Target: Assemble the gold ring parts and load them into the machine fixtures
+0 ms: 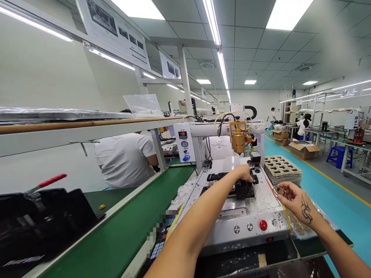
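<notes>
My left hand point(245, 173) reaches over the bed of a white benchtop machine point(220, 220), fingers bent down onto a black fixture point(245, 190). Its fingertips are partly hidden, and whatever they pinch is too small to make out. To the right of the machine's bed, my right hand point(295, 202) grips a small round part with a shiny metal rim point(278, 190) between thumb and fingers. Above the fixture hangs a brass-coloured machine head point(239, 142) on a white gantry.
Stacked trays with square cutouts point(282, 168) stand right of the machine, with bagged round parts point(303, 226) below my right hand. A green conveyor belt point(127, 227) runs along the left. Black fixtures with a red-handled clamp point(52, 180) lie beyond it. Co-workers sit nearby.
</notes>
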Motion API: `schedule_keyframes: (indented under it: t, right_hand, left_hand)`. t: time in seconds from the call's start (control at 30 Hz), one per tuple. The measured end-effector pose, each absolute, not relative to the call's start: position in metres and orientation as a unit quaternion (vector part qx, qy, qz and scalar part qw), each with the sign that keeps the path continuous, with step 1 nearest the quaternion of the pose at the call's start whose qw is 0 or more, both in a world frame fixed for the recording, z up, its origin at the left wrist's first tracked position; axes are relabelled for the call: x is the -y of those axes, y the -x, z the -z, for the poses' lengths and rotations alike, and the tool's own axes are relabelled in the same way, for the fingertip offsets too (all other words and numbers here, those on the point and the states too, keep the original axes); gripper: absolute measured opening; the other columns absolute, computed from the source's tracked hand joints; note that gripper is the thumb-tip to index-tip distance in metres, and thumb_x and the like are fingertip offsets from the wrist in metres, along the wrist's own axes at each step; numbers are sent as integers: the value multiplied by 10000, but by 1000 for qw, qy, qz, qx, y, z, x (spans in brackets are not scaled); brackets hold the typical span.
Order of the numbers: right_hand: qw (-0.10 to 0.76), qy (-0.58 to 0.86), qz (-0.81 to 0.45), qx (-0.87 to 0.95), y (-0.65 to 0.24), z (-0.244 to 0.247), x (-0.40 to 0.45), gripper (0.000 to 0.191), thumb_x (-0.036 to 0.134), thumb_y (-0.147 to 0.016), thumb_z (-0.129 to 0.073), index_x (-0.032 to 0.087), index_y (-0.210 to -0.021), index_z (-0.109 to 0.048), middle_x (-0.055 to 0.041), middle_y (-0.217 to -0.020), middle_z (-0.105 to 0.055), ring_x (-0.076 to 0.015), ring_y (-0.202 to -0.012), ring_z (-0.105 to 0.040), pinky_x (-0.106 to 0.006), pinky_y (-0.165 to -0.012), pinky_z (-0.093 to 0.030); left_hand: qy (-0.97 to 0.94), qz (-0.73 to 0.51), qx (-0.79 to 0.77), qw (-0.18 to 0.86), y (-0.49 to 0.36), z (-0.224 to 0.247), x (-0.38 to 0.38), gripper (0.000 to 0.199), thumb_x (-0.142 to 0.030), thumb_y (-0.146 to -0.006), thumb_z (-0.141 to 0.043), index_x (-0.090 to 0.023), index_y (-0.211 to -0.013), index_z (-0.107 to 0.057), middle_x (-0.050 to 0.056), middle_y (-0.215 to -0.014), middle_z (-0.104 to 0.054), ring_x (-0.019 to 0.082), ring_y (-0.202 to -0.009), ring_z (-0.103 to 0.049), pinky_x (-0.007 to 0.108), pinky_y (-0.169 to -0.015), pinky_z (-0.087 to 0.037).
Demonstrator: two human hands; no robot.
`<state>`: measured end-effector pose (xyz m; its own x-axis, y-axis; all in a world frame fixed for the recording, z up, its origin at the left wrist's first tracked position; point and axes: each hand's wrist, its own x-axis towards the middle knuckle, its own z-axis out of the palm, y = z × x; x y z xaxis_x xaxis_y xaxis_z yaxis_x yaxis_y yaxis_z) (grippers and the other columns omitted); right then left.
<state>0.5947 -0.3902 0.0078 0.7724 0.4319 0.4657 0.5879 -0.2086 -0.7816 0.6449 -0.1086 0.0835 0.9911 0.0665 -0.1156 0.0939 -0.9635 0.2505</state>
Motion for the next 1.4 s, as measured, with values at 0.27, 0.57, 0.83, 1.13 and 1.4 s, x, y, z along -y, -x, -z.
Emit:
schedule_keyframes:
  t: [0.27, 0.57, 0.83, 1.13, 1.4]
  right_hand:
    - [501, 769, 43, 394, -662, 5, 324, 416, 478, -827, -767, 177, -1099, -673, -23, -867, -677, -192, -743, -604, -325, -691, -516]
    - [335, 792, -88, 502, -719, -24, 256, 242, 365, -1023, -706, 147, -1129, -700, -39, -1045, -727, -188, -870, -718, -364, -786, -622]
    - [294, 787, -36, 540, -720, -19, 257, 215, 370, -1027, -697, 169, -1093, -738, -54, -1114, -751, -228, -1018, -720, -435, -945, -592]
    - [365, 794, 138, 466, -697, -5, 265, 297, 487, -971, -707, 201, -994, -784, -82, -948, -708, -266, -948, -665, -427, -901, -534]
    - [407, 812, 275, 316, -577, 70, 388, 460, 686, -933, -666, 226, -948, -668, -71, -912, -654, -285, -869, -604, -414, -789, -479]
  left_hand:
    - [-947, -135, 6, 292, -582, -116, 89, 254, -270, -921, -718, -124, -1129, -713, 104, -1111, -775, 212, -932, -736, 333, -836, -595]
    - [-900, -210, 35, 381, -475, -129, 87, 211, -254, -814, -678, -173, -1008, -660, 71, -1020, -762, 169, -805, -706, 298, -756, -566]
    - [-893, -230, 8, 387, -388, -107, 63, 232, -299, -825, -674, -206, -1037, -653, 30, -932, -737, 173, -805, -666, 311, -753, -564]
    - [-876, -232, -10, 423, -353, -68, 90, 256, -270, -856, -646, -186, -1097, -651, 24, -917, -698, 168, -796, -652, 307, -773, -561]
    - [-893, -73, 39, 443, -348, 81, 125, 332, -163, -777, -723, -215, -1099, -661, 64, -1084, -769, 242, -979, -728, 367, -898, -587]
